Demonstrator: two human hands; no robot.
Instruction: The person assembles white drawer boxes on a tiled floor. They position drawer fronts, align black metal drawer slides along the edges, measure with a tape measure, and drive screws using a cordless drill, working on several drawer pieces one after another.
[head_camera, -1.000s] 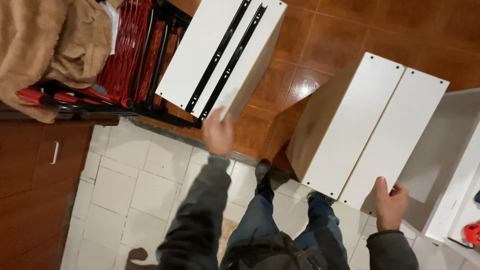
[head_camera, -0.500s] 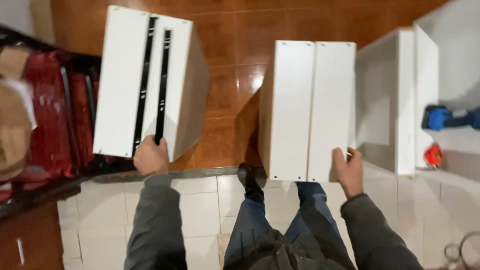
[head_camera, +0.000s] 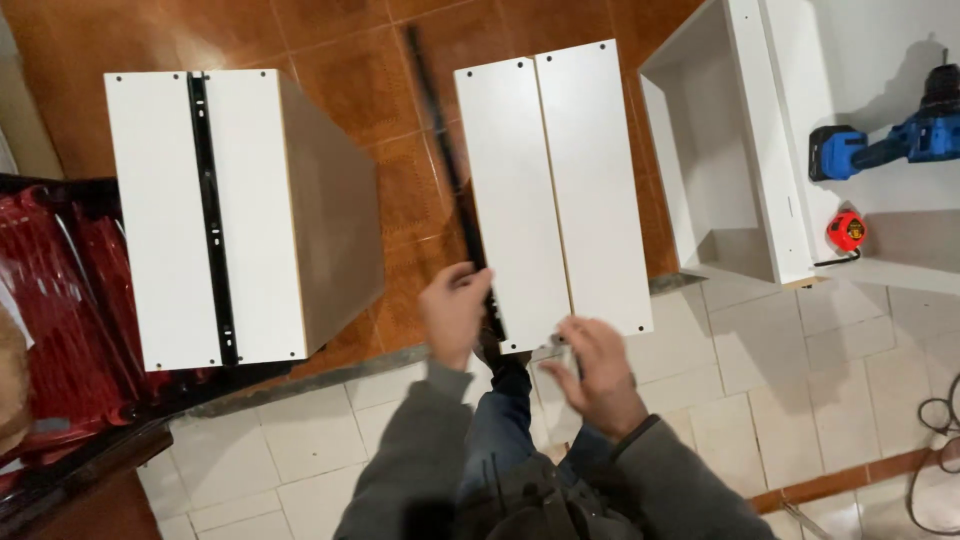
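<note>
My left hand (head_camera: 455, 312) is shut on the near end of a long black metal drawer rail (head_camera: 440, 140). The rail runs away from me along the left edge of two white panels (head_camera: 555, 190) that stand side by side on the brown tiles. Hovering at the near edge of those panels, my right hand (head_camera: 592, 372) has bent fingers, and a small silvery bit shows by its thumb; whether it holds it is unclear. To the left stands a white drawer box (head_camera: 250, 210) with one black rail (head_camera: 212, 220) lying on its top face.
An open white drawer box (head_camera: 735, 150) lies at the right. Beyond it a blue cordless drill (head_camera: 880, 145) and a red tape measure (head_camera: 846, 230) rest on a white surface. Red slatted items (head_camera: 60, 320) are at the left, and a cable (head_camera: 940, 420) at the right edge.
My left hand has left the left box and now grips a black rail beside the two panels. That box shows one rail instead of two. My right hand shifted left along the panels' near edge.
</note>
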